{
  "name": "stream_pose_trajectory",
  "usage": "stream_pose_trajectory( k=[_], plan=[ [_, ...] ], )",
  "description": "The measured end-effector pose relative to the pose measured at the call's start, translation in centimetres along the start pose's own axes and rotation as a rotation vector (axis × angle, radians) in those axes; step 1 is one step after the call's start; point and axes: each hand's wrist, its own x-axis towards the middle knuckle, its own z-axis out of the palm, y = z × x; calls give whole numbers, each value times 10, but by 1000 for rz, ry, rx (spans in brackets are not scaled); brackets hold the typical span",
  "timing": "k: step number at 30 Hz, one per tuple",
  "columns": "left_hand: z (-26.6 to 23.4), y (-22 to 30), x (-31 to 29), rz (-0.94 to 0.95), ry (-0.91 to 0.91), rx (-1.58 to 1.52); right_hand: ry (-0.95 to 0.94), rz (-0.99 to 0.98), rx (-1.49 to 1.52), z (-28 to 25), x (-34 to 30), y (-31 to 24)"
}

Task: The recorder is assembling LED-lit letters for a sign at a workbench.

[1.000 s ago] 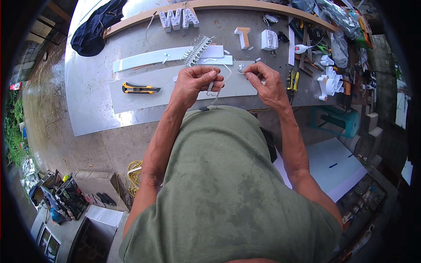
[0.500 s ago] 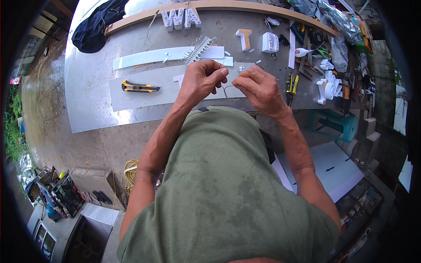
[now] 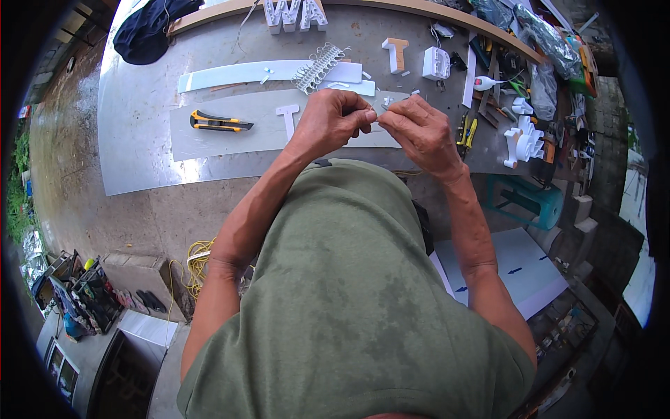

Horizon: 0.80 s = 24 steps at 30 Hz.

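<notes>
My left hand (image 3: 333, 124) and my right hand (image 3: 423, 133) meet above the near side of the metal table, fingertips pinched close together. Whatever lies between them is too small to name; only a tiny pale spot shows. Left of my left hand is a flat white letter-shaped piece (image 3: 288, 120) on a grey sheet (image 3: 262, 133). Farther left on that sheet rests a yellow and black utility knife (image 3: 220, 121). A string of small white looped pieces (image 3: 319, 68) lies just beyond my left hand, across white strips (image 3: 237, 75). Small white offcuts are scattered beyond my right hand.
White letter-shaped blocks (image 3: 294, 17) stand by a wooden bar (image 3: 391, 10) at the back. Another block (image 3: 396, 54) has a wooden-coloured face. Yellow-handled pliers (image 3: 471, 133), a glue bottle (image 3: 483, 84) and tools crowd the right. A teal stool (image 3: 527, 199) is below the table edge.
My hands have come together from a small gap, my right hand moving slightly right and down. The thin dark wire seen below the gap no longer shows. The view has shifted slightly.
</notes>
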Motion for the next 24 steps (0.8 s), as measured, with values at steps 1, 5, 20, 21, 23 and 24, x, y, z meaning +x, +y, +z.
stream_pose_trajectory(
  k=[1,5,20,21,23,24],
  plan=[
    [0,-1,0,4,-19,-8,-3,0,2,0,0,1],
    [-4,-6,2,-12,-95,-93,-37,32,23,0,0,0],
    [-8,-14,-1,65,-176,-10,-72,259,244,5,-14,-2],
    [-8,-14,-1,65,-178,-10,-54,271,277,5,-15,-2],
    [-7,-16,-1,65,-156,-42,-58,289,292,5,-16,-3],
    [-7,-15,-2,64,-158,-43,-63,304,307,5,-16,-3]
  ],
)
